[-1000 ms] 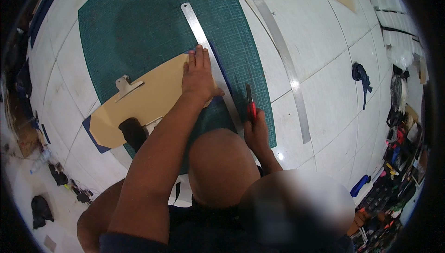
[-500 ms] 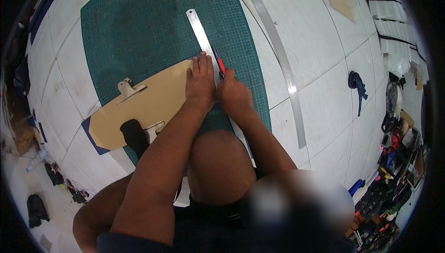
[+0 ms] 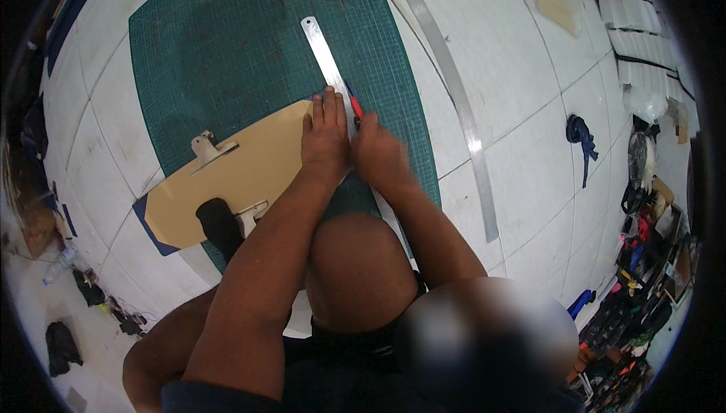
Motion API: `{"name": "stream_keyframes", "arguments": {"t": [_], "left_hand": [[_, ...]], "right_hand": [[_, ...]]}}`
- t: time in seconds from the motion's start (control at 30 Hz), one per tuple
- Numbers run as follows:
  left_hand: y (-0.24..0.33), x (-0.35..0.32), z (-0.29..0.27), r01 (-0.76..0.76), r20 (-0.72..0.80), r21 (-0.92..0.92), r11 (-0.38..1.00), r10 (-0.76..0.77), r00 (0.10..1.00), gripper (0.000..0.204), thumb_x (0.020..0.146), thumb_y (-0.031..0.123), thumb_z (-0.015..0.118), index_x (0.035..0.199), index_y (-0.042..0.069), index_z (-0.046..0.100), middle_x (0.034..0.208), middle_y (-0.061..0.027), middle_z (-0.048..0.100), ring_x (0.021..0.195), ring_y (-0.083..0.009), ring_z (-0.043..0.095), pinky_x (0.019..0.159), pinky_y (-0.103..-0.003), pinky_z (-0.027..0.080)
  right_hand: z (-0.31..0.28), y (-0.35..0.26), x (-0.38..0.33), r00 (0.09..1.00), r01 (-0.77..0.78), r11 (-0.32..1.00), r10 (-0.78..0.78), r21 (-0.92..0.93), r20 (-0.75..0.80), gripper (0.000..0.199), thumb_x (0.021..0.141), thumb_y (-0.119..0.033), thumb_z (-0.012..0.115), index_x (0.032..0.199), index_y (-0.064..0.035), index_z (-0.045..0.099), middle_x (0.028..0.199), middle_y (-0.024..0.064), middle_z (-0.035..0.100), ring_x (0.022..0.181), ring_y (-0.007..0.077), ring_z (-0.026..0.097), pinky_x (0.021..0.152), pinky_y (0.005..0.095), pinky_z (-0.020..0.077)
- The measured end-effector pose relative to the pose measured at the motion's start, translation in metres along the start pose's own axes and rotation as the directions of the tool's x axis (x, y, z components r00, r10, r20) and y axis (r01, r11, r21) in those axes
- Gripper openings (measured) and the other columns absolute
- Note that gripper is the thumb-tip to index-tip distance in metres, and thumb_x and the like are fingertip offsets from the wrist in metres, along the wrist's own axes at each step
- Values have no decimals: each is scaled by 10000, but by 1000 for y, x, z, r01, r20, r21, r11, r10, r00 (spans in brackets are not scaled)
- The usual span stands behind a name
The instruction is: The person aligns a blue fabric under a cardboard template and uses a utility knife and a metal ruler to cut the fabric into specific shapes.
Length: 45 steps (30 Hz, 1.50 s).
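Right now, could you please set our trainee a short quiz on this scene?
1. Which one holds the red cutter: the left hand or the right hand?
2. True or false: two clips sit on the tan sheet.
3. Fill in: the left hand lies over part of the tan sheet and the steel ____.

Key: 1. The right hand. 2. True. 3. Ruler.
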<state>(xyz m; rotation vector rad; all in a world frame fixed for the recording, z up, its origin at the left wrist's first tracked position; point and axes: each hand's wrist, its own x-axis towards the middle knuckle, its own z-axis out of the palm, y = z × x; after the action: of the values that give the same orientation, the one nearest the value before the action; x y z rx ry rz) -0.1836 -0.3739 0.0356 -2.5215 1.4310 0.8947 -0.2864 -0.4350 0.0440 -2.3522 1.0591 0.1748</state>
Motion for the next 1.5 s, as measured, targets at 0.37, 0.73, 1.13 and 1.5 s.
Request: {"name": "stream_keyframes", "arguments": {"t": [0.37,0.73,1.13,1.5], "left_hand": [[4,-7,-19,58,35,22,998,-59,998,1295,659,459,887,1590,10,106,1669,-151,118,1546,-331,168,1207,-491,304],[6,-6,-25,44,71,-22,999,-42,997,1391,584,520,932,1590,13,116,1671,-151,106,1547,-340,153,1216,-482,296],[-1,-4,-13,26,16,20,999,-26,1000,1129,789,406,794,1598,20,108,1678,-140,103,1553,-311,152,1230,-450,269],[-7,1,3,13,-11,45,999,-13,1000,928,914,317,653,1600,14,106,1678,-149,107,1552,-319,158,1225,-455,277]], "right_hand": [[-33,7,-61,846,-349,937,306,19,436,302,998,-235,481,1190,-5,445,962,339,689,936,507,681,861,595,504],[-6,62,-156,798,-373,924,367,-88,478,258,989,-177,470,1194,-22,450,935,312,694,882,502,690,769,612,522],[-15,-5,-31,965,-203,961,163,186,206,227,995,-191,506,1105,-18,408,925,323,685,882,509,685,734,584,548],[6,-8,-5,964,-211,970,186,122,188,193,989,-138,473,1107,4,419,942,320,697,906,488,704,805,577,562]]}}
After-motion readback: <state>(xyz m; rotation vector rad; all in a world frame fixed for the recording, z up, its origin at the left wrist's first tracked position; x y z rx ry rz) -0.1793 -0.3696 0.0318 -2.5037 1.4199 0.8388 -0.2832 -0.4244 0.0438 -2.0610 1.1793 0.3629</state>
